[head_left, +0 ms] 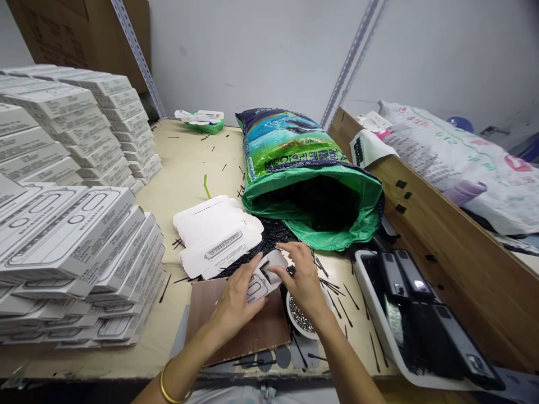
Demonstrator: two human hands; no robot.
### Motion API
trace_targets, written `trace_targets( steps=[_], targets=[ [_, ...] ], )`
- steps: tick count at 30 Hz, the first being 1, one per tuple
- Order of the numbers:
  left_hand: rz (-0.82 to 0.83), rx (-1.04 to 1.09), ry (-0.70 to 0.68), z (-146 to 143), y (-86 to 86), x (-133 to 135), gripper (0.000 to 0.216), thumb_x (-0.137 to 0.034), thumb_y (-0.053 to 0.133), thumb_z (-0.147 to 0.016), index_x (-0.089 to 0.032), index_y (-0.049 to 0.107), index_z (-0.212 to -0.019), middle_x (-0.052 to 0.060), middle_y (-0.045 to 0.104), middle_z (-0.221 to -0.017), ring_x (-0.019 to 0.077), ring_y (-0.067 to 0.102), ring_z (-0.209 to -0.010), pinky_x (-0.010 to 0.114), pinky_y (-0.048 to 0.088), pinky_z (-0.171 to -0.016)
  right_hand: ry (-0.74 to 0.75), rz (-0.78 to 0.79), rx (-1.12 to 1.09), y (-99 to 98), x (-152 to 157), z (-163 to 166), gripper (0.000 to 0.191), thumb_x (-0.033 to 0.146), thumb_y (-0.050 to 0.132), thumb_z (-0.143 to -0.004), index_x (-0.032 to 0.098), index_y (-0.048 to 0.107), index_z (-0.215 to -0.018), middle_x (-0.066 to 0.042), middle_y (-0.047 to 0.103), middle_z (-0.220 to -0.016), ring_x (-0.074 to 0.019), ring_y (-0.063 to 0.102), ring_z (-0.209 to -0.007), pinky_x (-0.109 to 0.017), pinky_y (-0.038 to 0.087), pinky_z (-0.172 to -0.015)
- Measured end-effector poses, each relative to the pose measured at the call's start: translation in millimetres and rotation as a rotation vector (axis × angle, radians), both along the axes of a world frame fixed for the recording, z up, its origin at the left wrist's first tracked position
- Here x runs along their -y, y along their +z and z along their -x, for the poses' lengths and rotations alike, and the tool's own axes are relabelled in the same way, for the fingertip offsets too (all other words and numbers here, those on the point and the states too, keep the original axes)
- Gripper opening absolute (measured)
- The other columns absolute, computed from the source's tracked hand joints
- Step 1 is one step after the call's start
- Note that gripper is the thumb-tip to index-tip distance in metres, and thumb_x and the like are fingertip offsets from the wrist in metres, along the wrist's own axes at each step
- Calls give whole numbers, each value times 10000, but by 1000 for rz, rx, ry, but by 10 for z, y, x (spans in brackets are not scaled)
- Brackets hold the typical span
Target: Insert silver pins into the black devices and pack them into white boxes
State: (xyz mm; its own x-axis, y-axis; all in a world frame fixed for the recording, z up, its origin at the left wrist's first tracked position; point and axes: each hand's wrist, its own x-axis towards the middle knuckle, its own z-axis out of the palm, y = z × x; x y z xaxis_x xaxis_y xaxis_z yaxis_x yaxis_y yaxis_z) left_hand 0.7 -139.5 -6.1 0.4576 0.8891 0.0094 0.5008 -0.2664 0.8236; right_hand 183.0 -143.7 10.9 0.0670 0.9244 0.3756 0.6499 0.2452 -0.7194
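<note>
My left hand [236,300] grips a small white printed cardboard box [257,285], thumb on the near side and fingers along the far side. The box is tilted, and its open end with raised flaps faces right. At that end is my right hand [306,280], its thumb and forefinger curled round the flap; whatever lies inside is hidden. Under both hands lies a brown wood-grain board [252,336]. Close to my right wrist, a white bowl [290,314] holds small shiny metal pieces [300,318]. Beyond the box spreads a heap of thin black sticks [273,238].
White boxes [80,224] are stacked high at left. Flattened cartons [219,233] lie ahead, before an open green-lined sack [311,238]. At right, a white tray [389,339] of black devices [455,336] stands against a wooden board [446,224]. A green basket [210,129] sits far back.
</note>
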Motion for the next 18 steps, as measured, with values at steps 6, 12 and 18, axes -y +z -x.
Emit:
trace_targets(
  steps=[6, 12, 18],
  targets=[
    [78, 204, 93, 47, -29, 162, 520, -295, 557, -850, -247, 335, -1318, 96, 424, -1369, 212, 398, -1296, 381, 315, -1088, 167, 423, -689, -49, 128, 230, 306, 421, 586, -858, 189, 516, -1044, -47, 585, -964, -169, 559, -839, -285, 448, -732],
    [106, 213, 24, 40, -36, 348, 505, -225, 560, -803, -188, 307, -1239, 152, 432, -1300, 237, 416, -1267, 420, 322, -1082, 18, 262, -690, -150, 253, 622, 187, 359, 477, -934, 200, 554, -995, -43, 626, -953, -172, 586, -878, -303, 444, -795],
    [175, 299, 165, -58, -125, 351, 737, -409, 426, -924, -154, -11, -1460, 204, 190, -1512, 254, 234, -1413, 430, 242, -1145, 77, -21, -370, -234, 436, 723, 194, 254, 450, -944, 224, 608, -1052, -69, 605, -1170, -202, 524, -1125, -384, 391, -967]
  ],
)
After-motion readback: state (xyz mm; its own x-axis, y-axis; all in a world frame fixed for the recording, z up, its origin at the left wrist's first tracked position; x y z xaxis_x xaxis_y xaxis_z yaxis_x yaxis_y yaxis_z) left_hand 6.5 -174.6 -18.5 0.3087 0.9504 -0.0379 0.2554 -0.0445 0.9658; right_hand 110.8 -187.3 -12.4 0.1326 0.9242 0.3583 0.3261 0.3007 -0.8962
